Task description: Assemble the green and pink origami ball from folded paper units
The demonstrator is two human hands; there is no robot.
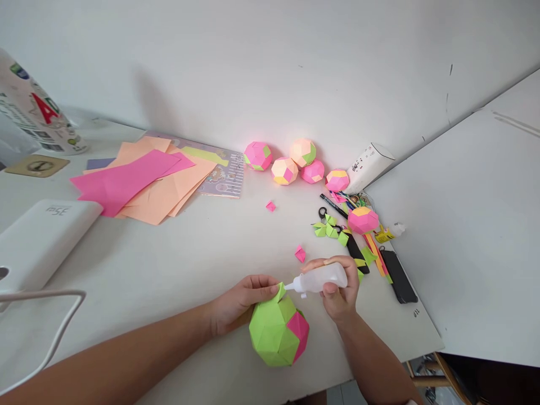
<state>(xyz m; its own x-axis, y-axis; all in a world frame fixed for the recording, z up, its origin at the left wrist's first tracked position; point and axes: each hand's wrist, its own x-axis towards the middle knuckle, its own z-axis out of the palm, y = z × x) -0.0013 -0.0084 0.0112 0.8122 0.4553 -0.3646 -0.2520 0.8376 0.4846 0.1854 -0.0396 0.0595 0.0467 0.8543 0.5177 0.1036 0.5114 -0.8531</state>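
Note:
A green paper ball (272, 332) with a pink patch rests near the table's front edge. My left hand (244, 301) is at its upper left, thumb and fingers pinching a small folded green piece (280, 291) at the top of the ball. Whether that piece is joined to the ball I cannot tell. My right hand (341, 292) is closed around a clear glue bottle (323, 278), tilted sideways. Its narrow nozzle points left and meets the green piece or sits right beside it. Two small folded pink pieces (300, 253) lie on the table beyond my hands.
Several finished paper balls (257, 156) line the wall. Scissors (323, 212), green folded pieces (331, 228), a yellow-labelled bottle (385, 233) and a black phone (399, 277) lie at the right. Paper sheets (147, 180), a white device (50, 236) and a cable (70, 320) are at the left.

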